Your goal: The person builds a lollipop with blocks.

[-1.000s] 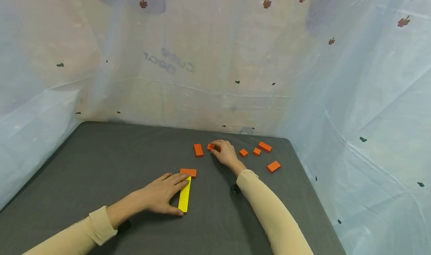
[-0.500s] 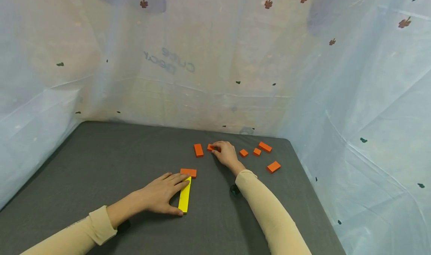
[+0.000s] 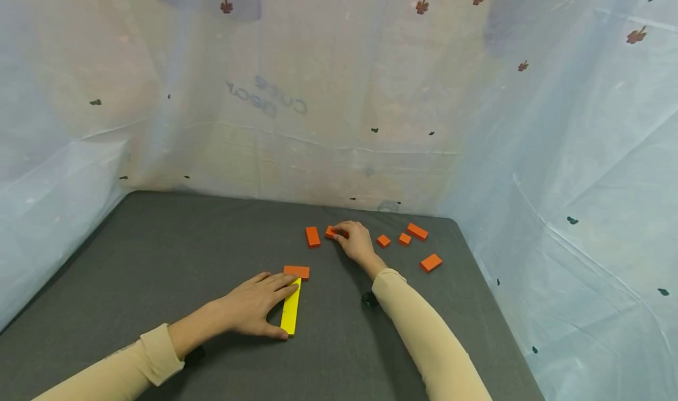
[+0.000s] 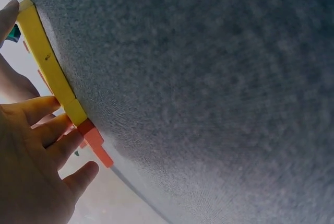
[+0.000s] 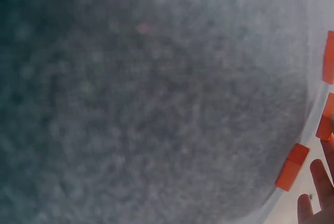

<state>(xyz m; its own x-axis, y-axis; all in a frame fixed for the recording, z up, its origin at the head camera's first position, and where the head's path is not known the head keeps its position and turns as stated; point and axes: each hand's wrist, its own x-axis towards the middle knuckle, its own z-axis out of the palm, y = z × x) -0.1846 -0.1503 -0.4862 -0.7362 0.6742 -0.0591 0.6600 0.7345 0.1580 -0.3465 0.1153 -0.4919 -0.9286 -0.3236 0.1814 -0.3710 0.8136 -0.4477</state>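
Note:
In the head view my left hand [image 3: 254, 308] rests on a yellow block strip [image 3: 290, 312], thumb at its near end. Its fingers, fairly straight, touch the far end, where an orange block [image 3: 296, 271] lies crosswise. The left wrist view shows a seam across the yellow strip [image 4: 48, 59], so it looks like two pieces end to end. Farther back, my right hand [image 3: 356, 242] pinches an orange block [image 3: 330, 232] on the table; the fingers partly cover it. In the right wrist view a fingertip touches that orange block [image 5: 324, 122].
Left of the right hand lies an orange rectangular block [image 3: 312, 237]. To its right are two small orange blocks, one nearer [image 3: 384, 241], and two longer ones, including a front block [image 3: 431, 263]. Grey cloth covers the table [image 3: 212, 236]; plastic sheeting [image 3: 318, 95] hangs behind.
The orange block at my right fingertips has turned slightly, and the right hand has shifted only a little. My left hand stays put on the yellow strip.

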